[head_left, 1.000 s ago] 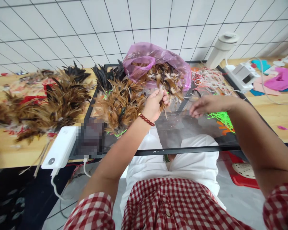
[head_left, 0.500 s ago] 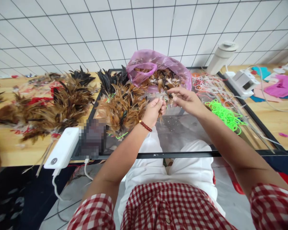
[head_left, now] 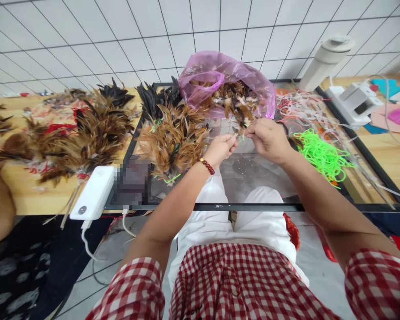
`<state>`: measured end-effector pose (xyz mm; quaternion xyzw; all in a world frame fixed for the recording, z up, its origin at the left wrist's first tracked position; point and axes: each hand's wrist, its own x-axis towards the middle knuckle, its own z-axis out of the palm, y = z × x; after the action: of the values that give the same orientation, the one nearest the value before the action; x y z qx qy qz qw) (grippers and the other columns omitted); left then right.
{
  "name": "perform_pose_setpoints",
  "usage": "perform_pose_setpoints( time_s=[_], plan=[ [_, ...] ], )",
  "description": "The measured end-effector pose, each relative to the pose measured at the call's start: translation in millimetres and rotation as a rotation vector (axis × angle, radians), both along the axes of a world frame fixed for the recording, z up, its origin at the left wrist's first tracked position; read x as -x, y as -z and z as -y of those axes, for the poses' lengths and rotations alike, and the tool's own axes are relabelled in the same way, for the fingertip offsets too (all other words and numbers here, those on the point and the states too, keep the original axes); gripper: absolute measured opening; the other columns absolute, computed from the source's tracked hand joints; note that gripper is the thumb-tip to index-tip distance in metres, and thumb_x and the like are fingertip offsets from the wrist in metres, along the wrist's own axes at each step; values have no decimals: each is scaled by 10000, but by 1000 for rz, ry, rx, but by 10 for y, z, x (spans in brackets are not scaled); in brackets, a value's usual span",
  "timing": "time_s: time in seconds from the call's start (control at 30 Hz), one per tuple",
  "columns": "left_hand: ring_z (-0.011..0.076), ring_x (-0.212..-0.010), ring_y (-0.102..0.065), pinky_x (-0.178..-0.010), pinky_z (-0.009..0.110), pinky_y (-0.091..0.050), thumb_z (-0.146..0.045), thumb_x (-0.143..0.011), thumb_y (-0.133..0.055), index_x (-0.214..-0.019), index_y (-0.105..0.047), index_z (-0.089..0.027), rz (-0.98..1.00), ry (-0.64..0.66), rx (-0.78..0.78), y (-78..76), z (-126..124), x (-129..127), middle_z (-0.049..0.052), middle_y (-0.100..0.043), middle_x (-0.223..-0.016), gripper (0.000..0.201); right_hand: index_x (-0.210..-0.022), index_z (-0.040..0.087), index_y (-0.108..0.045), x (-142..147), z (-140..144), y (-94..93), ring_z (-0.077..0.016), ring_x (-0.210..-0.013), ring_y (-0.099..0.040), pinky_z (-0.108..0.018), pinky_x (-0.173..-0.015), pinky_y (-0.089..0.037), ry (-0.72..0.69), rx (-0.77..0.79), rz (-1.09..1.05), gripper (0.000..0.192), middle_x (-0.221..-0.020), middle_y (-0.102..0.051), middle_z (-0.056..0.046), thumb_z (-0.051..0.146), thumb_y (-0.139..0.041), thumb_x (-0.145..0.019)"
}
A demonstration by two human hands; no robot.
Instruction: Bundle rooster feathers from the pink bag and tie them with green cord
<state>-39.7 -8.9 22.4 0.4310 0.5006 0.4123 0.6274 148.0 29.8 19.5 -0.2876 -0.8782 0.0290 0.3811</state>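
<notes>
My left hand (head_left: 222,148), with a red bead bracelet on its wrist, pinches a small bunch of brown feathers (head_left: 237,130) over the glass tabletop (head_left: 253,182). My right hand (head_left: 268,138) meets it from the right, fingers closed on the same bunch. Just behind them lies an open pink plastic bag (head_left: 220,75) full of loose brown feathers. Tied bundles of brown and black feathers (head_left: 171,138) are heaped to the left of my hands.
More feather bundles (head_left: 83,129) cover the wooden table at left. A white power bank (head_left: 93,193) with a cable sits at the near edge. Neon green bands (head_left: 320,155), pale strings, a white bottle (head_left: 325,60) and a white device lie right.
My right hand came in from the right, past the green bands, and closed on the feather bunch that my left hand holds. The view shifted slightly.
</notes>
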Motion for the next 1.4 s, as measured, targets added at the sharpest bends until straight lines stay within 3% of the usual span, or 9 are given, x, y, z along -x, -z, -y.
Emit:
perform_pose_setpoints(
  time_s=[0.17, 0.27, 0.37, 0.57, 0.73, 0.83, 0.93, 1.17, 1.4],
  plan=[
    [9, -409, -367, -391, 116, -212, -281, -904, -729, -673, -602, -110, 75, 382, 93, -39, 72, 55, -40, -473, -529, 314, -866, 241, -720, 30, -7, -21, -200, -829, -653, -361, -807, -517, -192, 262, -90, 300, -861, -728, -50, 453, -550, -994],
    [6, -407, -339, -390, 115, -191, -355, -840, -803, -681, -600, -114, 170, 449, 105, -49, 91, 74, -49, -456, -532, 352, -812, 250, -729, 44, 0, -17, -207, -810, -655, -355, -808, -521, -183, 524, -169, 434, -829, -731, -56, 656, -611, -908],
    [3, -406, -330, -391, 115, -187, -365, -837, -806, -685, -594, -119, 203, 363, 89, -31, 80, 49, -53, -455, -527, 358, -787, 254, -733, 65, 20, 19, -226, -821, -661, -371, -823, -526, -120, 651, -230, 465, -844, -743, -61, 714, -668, -824],
    [0, -418, -330, -398, 121, -177, -350, -906, -730, -701, -566, -141, 184, -63, 11, 10, 33, -65, -69, -441, -544, 335, -800, 225, -749, 129, 91, 100, -208, -784, -631, -355, -795, -500, 25, 551, -227, 332, -806, -732, -42, 542, -670, -860],
    [10, -425, -307, -419, 142, -185, -325, -947, -671, -696, -557, -149, 120, -208, -45, 50, 14, -122, -76, -410, -528, 327, -980, 239, -751, 267, 147, 158, -162, -661, -536, -316, -658, -455, 60, 642, -422, 363, -707, -636, -10, 575, -696, -852],
    [16, -422, -300, -423, 149, -180, -289, -963, -642, -687, -558, -147, 119, -181, -46, 52, 31, -126, -74, -403, -518, 322, -1138, 252, -715, 308, 147, 201, -127, -536, -423, -287, -537, -372, -19, 898, -598, 485, -613, -514, 43, 641, -686, -850],
    [13, -422, -306, -420, 143, -177, -285, -976, -625, -693, -563, -140, 188, -81, -16, 35, 49, -116, -68, -415, -530, 324, -1081, 260, -714, 296, 134, 226, -125, -525, -452, -285, -521, -368, -82, 1021, -619, 502, -627, -535, 43, 676, -735, -802],
    [17, -435, -377, -393, 121, -211, -285, -952, -668, -734, -589, -132, 341, 60, 99, -4, 75, -105, -50, -456, -570, 277, -836, 258, -629, 274, 118, 210, -162, -620, -588, -315, -598, -448, -57, 1003, -691, 474, -694, -618, 13, 681, -806, -718],
    [5, -417, -323, -386, 105, -167, -262, -963, -645, -718, -537, -142, 399, 48, 118, -12, 74, -59, -69, -406, -557, 294, -834, 255, -606, 301, 81, 277, -132, -576, -447, -292, -576, -386, -27, 901, -655, 515, -624, -504, 38, 756, -710, -773]
  ],
)
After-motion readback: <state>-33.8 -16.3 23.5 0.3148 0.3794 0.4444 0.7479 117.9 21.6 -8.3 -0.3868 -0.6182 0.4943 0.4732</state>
